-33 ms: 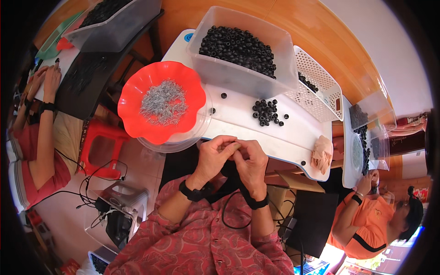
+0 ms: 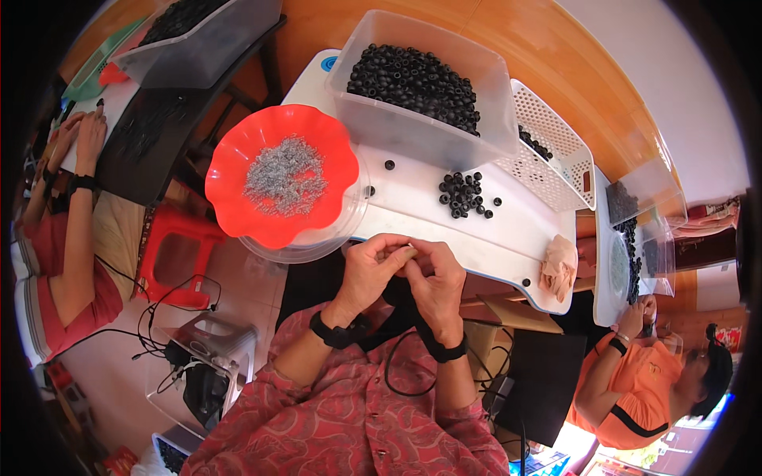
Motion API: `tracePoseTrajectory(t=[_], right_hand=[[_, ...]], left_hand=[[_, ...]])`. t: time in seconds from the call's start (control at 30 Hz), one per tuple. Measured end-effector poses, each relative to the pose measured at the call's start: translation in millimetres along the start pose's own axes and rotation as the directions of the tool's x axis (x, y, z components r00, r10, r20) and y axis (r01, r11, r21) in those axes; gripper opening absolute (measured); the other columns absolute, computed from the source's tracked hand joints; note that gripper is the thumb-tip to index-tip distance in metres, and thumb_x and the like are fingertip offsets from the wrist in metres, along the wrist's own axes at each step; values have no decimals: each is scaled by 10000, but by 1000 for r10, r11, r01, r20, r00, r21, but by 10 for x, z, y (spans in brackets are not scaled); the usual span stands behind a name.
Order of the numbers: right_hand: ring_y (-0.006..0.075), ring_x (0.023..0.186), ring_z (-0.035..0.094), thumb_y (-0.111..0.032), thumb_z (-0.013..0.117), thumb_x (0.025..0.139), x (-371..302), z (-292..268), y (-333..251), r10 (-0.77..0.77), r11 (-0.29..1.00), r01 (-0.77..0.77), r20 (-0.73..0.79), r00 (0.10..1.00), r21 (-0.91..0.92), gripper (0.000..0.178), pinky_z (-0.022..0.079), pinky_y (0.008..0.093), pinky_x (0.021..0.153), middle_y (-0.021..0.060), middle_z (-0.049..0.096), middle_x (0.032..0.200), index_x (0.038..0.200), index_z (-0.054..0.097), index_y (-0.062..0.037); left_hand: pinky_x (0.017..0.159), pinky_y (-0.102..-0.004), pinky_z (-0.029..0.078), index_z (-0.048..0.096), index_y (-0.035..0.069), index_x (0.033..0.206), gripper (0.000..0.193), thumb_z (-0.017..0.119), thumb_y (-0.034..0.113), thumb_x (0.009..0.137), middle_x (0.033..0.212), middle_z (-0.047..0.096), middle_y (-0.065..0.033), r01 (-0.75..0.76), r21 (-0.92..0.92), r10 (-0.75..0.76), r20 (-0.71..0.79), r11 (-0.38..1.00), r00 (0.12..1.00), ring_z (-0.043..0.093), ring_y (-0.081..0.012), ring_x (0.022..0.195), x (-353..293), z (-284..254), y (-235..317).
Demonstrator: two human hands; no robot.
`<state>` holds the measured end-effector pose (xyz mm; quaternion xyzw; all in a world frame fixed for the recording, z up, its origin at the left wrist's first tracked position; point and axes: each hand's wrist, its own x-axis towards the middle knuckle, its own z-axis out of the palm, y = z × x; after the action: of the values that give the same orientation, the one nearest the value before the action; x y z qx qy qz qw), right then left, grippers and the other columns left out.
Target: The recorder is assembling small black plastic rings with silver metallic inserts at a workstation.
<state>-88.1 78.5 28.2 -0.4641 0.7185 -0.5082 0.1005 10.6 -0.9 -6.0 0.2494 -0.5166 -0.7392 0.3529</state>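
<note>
My left hand (image 2: 370,268) and my right hand (image 2: 436,279) meet fingertip to fingertip just off the near edge of the white table (image 2: 413,222). Both are closed in a pinch, and whatever lies between the fingers is too small or hidden to make out. Beyond my left hand, a red scalloped bowl (image 2: 228,170) of small silvery metal pieces (image 2: 287,178) rests on a clear round container (image 2: 337,238). A loose group of small round black parts with holes (image 2: 460,194) lies on the table beyond my right hand.
A translucent bin (image 2: 421,147) full of black parts stands at the back, beside a white perforated basket (image 2: 556,170). A crumpled beige cloth (image 2: 559,270) lies at the table's right end. Co-workers sit at both sides. A red stool (image 2: 178,254) and cables stand left.
</note>
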Motion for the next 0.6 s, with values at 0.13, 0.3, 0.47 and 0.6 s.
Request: tracePoseTrajectory(t=[0.13, 0.3, 0.47, 0.6], right_hand=[[172, 643, 642, 40, 670, 798, 48, -16, -52, 124, 983, -129, 46, 991, 130, 247, 509, 287, 580, 97, 647, 863, 1037, 662, -22], [205, 762, 651, 31, 639, 821, 379, 57, 20, -79, 997, 80, 37, 996, -19, 244, 525, 294, 618, 124, 635, 977, 1060, 661, -12], [381, 1150, 510, 1, 669, 769, 710, 344, 55, -266, 937, 297, 171, 949, -187, 432, 456, 427, 948, 211, 513, 1279, 1196, 617, -39], [399, 1276, 418, -54, 707, 760, 944, 464, 129, -266, 906, 336, 271, 925, -256, 516, 388, 453, 1036, 218, 434, 1391, 1262, 599, -100]], left_hand=[[735, -256, 579, 611, -66, 1136, 220, 598, 33, 941, 993, 680, -127, 124, -236, -123, 22, 964, 992, 673, -147, 840, -17, -109, 56], [729, -254, 575, 605, -57, 1166, 250, 605, 49, 940, 984, 680, -112, 126, -152, -127, 1, 980, 992, 661, -135, 813, -85, -196, 22], [709, -238, 562, 609, -45, 1171, 256, 611, 60, 938, 997, 685, -100, 192, -110, -197, -29, 975, 980, 653, -126, 817, -149, -275, -37], [702, -233, 556, 611, -42, 1168, 254, 614, 67, 938, 1013, 687, -103, 199, -127, -206, -44, 972, 978, 648, -119, 814, -146, -311, -71]])
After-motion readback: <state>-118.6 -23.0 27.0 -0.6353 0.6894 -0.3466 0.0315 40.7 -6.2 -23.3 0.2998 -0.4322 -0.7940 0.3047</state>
